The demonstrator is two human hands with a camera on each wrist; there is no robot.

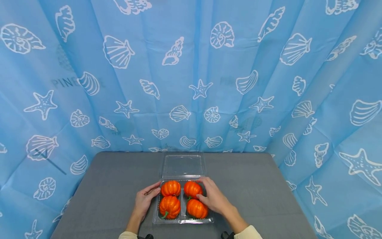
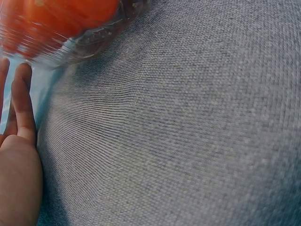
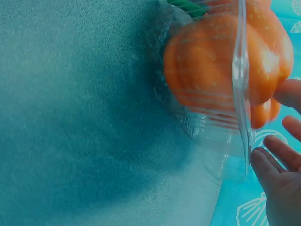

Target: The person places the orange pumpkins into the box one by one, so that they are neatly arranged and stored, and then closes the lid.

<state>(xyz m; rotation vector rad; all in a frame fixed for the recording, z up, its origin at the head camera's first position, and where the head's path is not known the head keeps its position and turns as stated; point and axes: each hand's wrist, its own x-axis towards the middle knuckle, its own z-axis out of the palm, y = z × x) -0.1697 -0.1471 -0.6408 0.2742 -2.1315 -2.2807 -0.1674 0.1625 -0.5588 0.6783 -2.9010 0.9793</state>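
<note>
Several orange toy pumpkins with green stems sit in a clear plastic clamshell box [image 1: 182,221], its lid [image 1: 182,165] folded back. My left hand [image 1: 144,200] lies along the box's left side, its fingers extended at the wall; in the left wrist view the fingertips [image 2: 22,70] are by the ribbed plastic. My right hand [image 1: 213,196] holds the back right pumpkin [image 1: 193,189] between thumb and fingers. In front of it lies another pumpkin [image 1: 197,208]. On the left are a back pumpkin [image 1: 170,188] and a front pumpkin [image 1: 169,207].
A grey cloth-covered table [image 1: 119,179] lies under the box, with bare cloth on both sides. Behind and beside it hangs a blue curtain [image 1: 185,83] with white shells and starfish. The raised lid reaches close to the table's back edge.
</note>
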